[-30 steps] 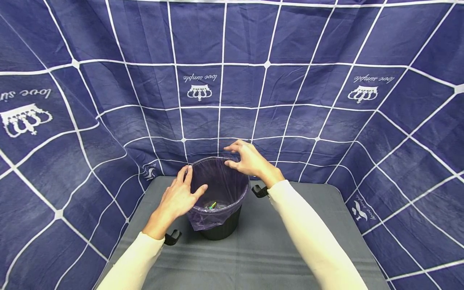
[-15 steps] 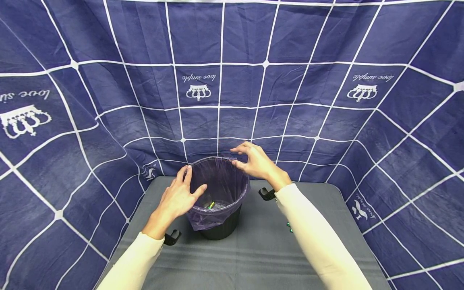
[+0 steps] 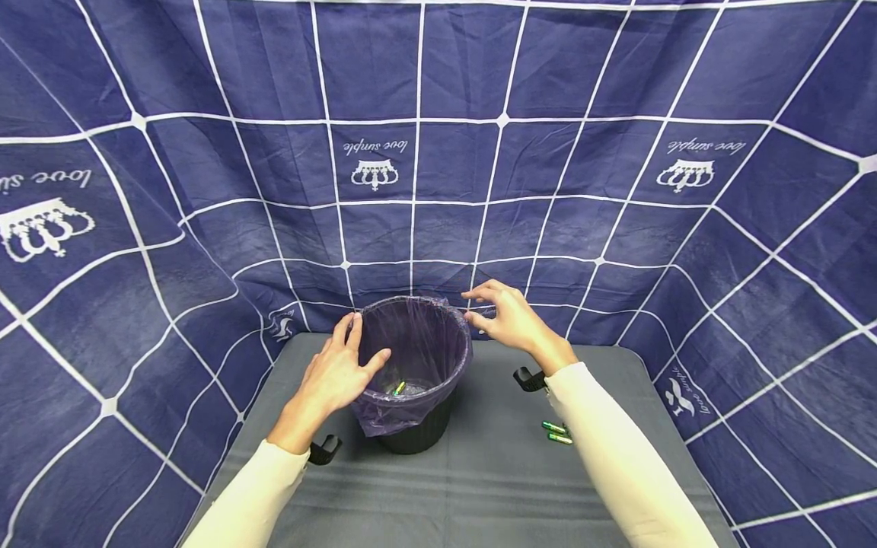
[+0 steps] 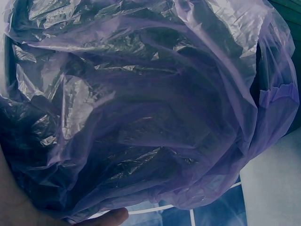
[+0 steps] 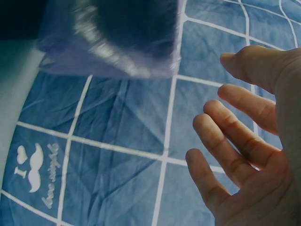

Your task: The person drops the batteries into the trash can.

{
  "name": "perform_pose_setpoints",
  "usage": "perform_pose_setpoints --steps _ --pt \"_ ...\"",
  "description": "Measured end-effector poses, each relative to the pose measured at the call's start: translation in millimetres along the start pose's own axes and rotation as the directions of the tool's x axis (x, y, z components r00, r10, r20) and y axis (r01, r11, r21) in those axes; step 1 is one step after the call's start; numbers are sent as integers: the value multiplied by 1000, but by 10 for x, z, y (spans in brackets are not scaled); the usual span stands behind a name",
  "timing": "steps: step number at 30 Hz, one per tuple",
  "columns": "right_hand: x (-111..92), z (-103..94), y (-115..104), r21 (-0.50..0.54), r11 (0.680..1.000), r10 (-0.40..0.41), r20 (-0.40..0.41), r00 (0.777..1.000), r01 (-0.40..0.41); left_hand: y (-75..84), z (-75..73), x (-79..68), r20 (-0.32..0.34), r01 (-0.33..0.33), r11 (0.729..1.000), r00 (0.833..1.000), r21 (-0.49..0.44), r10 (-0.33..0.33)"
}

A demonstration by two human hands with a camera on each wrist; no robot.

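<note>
A black trash bin (image 3: pixel 418 432) with a thin purple plastic bag (image 3: pixel 393 415) draped over its rim stands at the back of the table. My left hand (image 3: pixel 334 377) rests at the bin's left rim, fingers extended and thumb spread over the opening. In the left wrist view, the bag (image 4: pixel 164 113) fills most of the picture. My right hand (image 3: pixel 510 316) is by the right rear rim with loosely bent fingers; the right wrist view shows the hand (image 5: pixel 249 136) holding nothing, apart from the bag (image 5: pixel 113 61). Inside the bin lies a small green and yellow battery-like piece (image 3: pixel 400 388).
Green batteries (image 3: pixel 558 439) lie on the grey tabletop (image 3: pixel 493 472) beside my right forearm, which partly covers them. Behind the bin and along both sides hangs a blue cloth (image 3: pixel 452 167) with white grid lines.
My right hand has moved right and slightly toward me, from over the bin's rear rim to beside it. The batteries have come out from behind the right sleeve. The left hand stays put.
</note>
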State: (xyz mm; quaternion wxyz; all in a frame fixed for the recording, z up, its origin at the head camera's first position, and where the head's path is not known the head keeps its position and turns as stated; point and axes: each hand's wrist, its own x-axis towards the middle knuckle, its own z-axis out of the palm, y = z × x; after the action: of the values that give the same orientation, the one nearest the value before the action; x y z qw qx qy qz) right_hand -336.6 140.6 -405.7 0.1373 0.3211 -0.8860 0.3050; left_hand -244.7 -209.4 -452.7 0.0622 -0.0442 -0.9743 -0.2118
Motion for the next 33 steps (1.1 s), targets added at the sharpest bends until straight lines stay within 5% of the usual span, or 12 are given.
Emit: perform_pose_setpoints --steps 11,33 --pt "-400 -91 352 -27 997 68 -28 997 -68 -6 9 6 -11 -9 1000 1000 0 9" --pt "-1595 -233 1291 -45 961 272 -58 961 -275 -13 26 29 -18 -11 1000 1000 -9 11"
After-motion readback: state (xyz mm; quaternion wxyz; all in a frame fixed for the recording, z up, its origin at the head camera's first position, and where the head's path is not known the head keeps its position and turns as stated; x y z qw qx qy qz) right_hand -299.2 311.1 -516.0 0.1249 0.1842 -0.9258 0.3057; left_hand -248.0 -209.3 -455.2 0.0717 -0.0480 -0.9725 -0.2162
